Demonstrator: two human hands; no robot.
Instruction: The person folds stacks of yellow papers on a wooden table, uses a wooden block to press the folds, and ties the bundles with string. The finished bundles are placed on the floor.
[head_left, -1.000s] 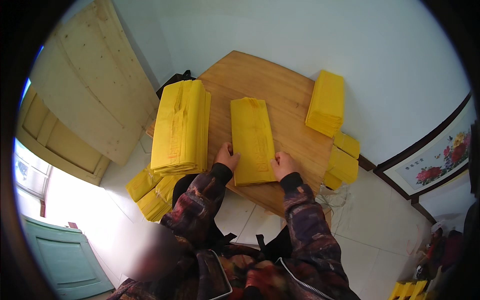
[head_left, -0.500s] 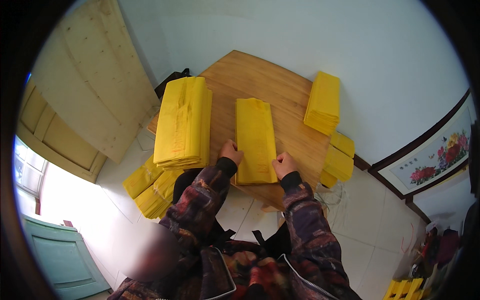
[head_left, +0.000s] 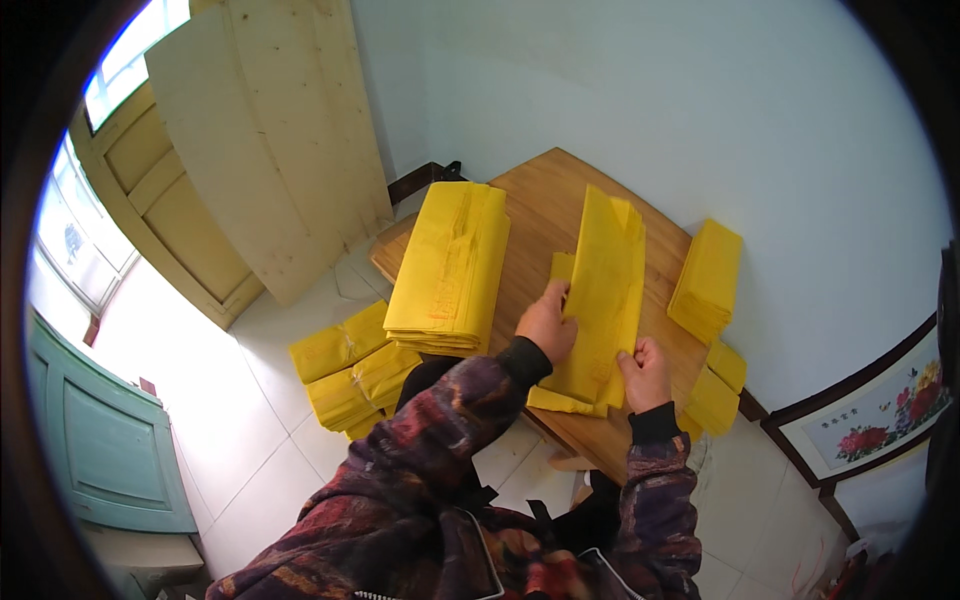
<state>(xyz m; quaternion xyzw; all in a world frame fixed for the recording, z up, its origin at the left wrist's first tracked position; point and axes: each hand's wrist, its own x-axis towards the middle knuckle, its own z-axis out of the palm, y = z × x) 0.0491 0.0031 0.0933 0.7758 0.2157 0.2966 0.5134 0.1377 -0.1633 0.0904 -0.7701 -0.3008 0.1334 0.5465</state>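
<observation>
My left hand (head_left: pixel 548 322) has its fingers closed at the left edge of a folded yellow paper sheet (head_left: pixel 605 290), which is lifted and tilted over the wooden table (head_left: pixel 535 205). At its lower right edge, my right hand (head_left: pixel 647 376) pinches the same sheet between thumb and fingers. Beneath it, more yellow paper (head_left: pixel 568 402) lies on the table near the front edge, mostly covered. A tall stack of folded yellow paper (head_left: pixel 450 265) with faint orange printing stands left of my hands.
Another yellow stack (head_left: pixel 708 275) sits at the table's right edge, with yellow bundles (head_left: pixel 715 395) below it. Tied bundles (head_left: pixel 360 375) are low on the left. A wooden board (head_left: pixel 270 130) leans by the wall, and a framed flower picture (head_left: pixel 870 410) stands at right.
The yellow sheet lay flat between my hands before; now its upper part is raised and turned rightward. My left hand has moved up along its edge. The whole view has shifted.
</observation>
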